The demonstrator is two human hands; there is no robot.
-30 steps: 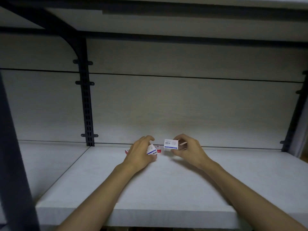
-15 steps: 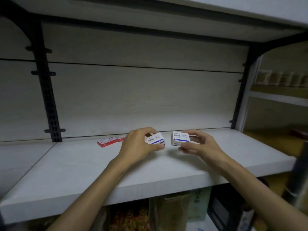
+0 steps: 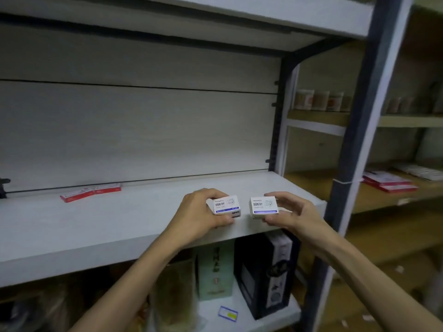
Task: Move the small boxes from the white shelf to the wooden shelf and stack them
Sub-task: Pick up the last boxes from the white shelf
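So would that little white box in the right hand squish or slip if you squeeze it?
Probably not. The small white box keeps sharp, square edges while the right hand pinches it, so it seems stiff. Fingertips alone hold it up, so it is likely light. Its flat sides should not roll.

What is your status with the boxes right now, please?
Left hand grips one small white box, right hand another. Both above the white shelf. Two red boxes remain at back. Dark post before wooden shelf.
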